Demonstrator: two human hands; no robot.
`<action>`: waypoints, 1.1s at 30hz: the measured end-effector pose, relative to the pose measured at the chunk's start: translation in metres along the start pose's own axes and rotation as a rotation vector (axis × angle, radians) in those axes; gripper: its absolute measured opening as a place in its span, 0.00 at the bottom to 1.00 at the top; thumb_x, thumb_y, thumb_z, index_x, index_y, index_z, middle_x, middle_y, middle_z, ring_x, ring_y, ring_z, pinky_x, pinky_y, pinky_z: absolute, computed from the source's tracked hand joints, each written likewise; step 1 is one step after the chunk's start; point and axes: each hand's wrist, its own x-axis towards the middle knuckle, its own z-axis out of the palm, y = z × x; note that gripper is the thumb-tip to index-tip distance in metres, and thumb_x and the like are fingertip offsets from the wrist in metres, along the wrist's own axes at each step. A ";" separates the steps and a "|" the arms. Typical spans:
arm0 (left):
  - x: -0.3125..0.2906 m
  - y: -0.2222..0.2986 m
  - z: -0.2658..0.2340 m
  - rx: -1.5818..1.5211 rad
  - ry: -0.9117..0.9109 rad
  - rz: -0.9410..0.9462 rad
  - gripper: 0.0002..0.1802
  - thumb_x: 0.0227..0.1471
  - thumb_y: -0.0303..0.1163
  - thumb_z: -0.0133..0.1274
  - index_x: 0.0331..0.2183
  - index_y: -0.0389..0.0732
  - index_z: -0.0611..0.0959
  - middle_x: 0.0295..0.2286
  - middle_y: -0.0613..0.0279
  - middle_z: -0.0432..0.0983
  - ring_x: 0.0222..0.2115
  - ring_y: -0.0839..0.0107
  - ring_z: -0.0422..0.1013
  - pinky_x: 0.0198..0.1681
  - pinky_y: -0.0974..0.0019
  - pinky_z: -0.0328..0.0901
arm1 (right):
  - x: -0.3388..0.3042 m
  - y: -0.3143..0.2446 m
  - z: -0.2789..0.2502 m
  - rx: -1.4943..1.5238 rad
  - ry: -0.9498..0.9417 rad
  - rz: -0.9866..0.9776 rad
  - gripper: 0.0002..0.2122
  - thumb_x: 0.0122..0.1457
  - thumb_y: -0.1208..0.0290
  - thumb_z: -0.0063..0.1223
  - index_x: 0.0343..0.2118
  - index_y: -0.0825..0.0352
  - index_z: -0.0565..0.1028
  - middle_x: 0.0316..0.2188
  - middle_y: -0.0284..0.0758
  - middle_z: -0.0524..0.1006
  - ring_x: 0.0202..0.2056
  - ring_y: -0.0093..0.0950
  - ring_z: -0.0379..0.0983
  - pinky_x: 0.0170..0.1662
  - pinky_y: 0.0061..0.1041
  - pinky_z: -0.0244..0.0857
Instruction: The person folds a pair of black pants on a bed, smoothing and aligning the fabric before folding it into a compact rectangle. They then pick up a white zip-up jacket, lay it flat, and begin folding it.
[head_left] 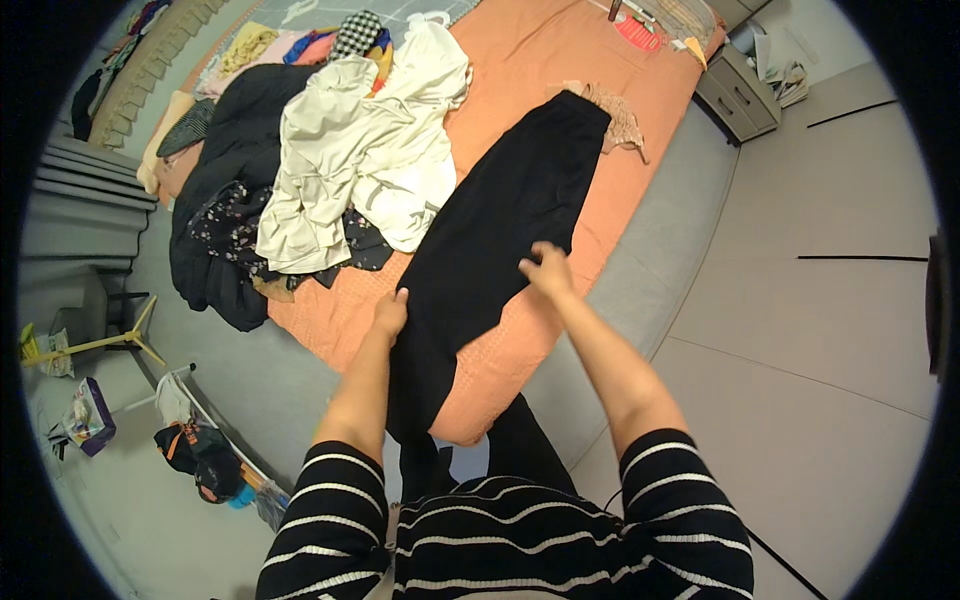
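Note:
A pair of black trousers [490, 215] lies lengthwise on the bed, its waistband toward the far side. One lower part hangs over the near edge of the bed, close to my legs. My left hand [391, 314] is closed on the left edge of the trousers, thumb on top and the other fingers mostly hidden. At their right edge is my right hand [548, 270], slightly blurred, its thumb and index finger apart with no cloth visible between them. Beyond the waistband, a beige lace garment [625, 125] sticks out from under the trousers.
White clothing [365, 140] lies left of the trousers, over a dark floral garment [235, 222] and a black padded piece [245, 120]. More colourful clothes are piled behind. The orange bedspread [510, 50] covers the bed. A grey nightstand [738, 95] stands at the far right.

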 end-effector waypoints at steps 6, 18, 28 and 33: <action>-0.005 -0.014 -0.029 -0.439 -0.237 -0.057 0.21 0.57 0.38 0.49 0.46 0.31 0.75 0.41 0.57 0.75 0.41 0.67 0.71 0.49 0.66 0.62 | -0.026 0.056 0.095 0.712 -0.027 0.642 0.20 0.52 0.61 0.61 0.39 0.74 0.72 0.26 0.39 0.75 0.23 0.25 0.71 0.25 0.25 0.65; 0.003 -0.039 -0.033 -0.648 -0.359 -0.138 0.24 0.55 0.39 0.52 0.47 0.32 0.75 0.41 0.52 0.76 0.40 0.62 0.73 0.45 0.61 0.68 | 0.069 0.103 0.029 1.375 0.484 0.810 0.08 0.58 0.68 0.53 0.39 0.63 0.72 0.15 0.27 0.60 0.15 0.23 0.57 0.18 0.18 0.55; 0.023 -0.064 -0.026 -0.646 -0.223 -0.132 0.25 0.58 0.43 0.47 0.47 0.31 0.74 0.42 0.51 0.75 0.41 0.62 0.73 0.47 0.62 0.67 | -0.021 0.057 0.078 1.614 -0.037 0.586 0.23 0.64 0.60 0.42 0.54 0.75 0.60 0.52 0.47 0.69 0.54 0.41 0.66 0.58 0.43 0.59; -0.005 -0.067 -0.050 -0.588 -0.431 -0.183 0.28 0.53 0.43 0.53 0.50 0.34 0.72 0.45 0.52 0.73 0.45 0.60 0.69 0.51 0.59 0.63 | -0.080 0.058 0.155 1.509 -0.548 1.017 0.33 0.57 0.62 0.55 0.56 0.81 0.54 0.52 0.52 0.66 0.52 0.45 0.66 0.54 0.44 0.61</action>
